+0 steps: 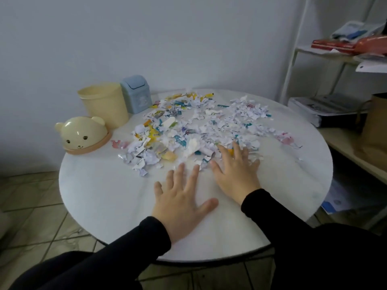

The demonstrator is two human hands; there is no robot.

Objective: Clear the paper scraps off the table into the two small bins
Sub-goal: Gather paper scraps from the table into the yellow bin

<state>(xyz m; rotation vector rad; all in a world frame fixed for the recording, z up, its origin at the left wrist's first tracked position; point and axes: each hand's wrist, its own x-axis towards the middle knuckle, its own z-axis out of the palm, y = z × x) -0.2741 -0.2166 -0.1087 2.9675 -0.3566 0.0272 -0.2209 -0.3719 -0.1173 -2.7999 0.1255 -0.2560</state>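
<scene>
Nearest the camera, two black sleeves [134, 245] are being extended over the round white counter [100, 197]. On its bare front part the left hand [181, 200] is being laid flat, palm down, its grip spread wide with the fingers straight and the thumb splayed to the right; nothing is being held by it. Just beyond and to the right, the right hand [237, 174] is likewise being pressed flat with its grip wide, fingers straight, and its fingertips [236, 146] are being rested on the near edge of the paper scraps [188, 130]; whether any scrap is being pinned under the palm cannot be told.

Across the middle and far part of the counter the paper scraps are being left spread in a loose heap: mostly white torn bits to the right, with yellow, teal and pink pieces mixed in toward the left and back. A few stray pink bits are being left apart at either side of the heap.

At the counter's left edge a cream bear-faced lid [83, 135] is being kept dome up, beside the scraps. Behind it an open cream bin [103, 103] is being stood upright, and just to its right, touching or nearly so, a small blue bin [136, 94] with a swing lid is being stood with that lid closed.

Farther back on the right, a white shelf unit [326, 51] is being loaded with red and blue items, and a stack of papers [322, 105] is being kept on a lower surface beside it
</scene>
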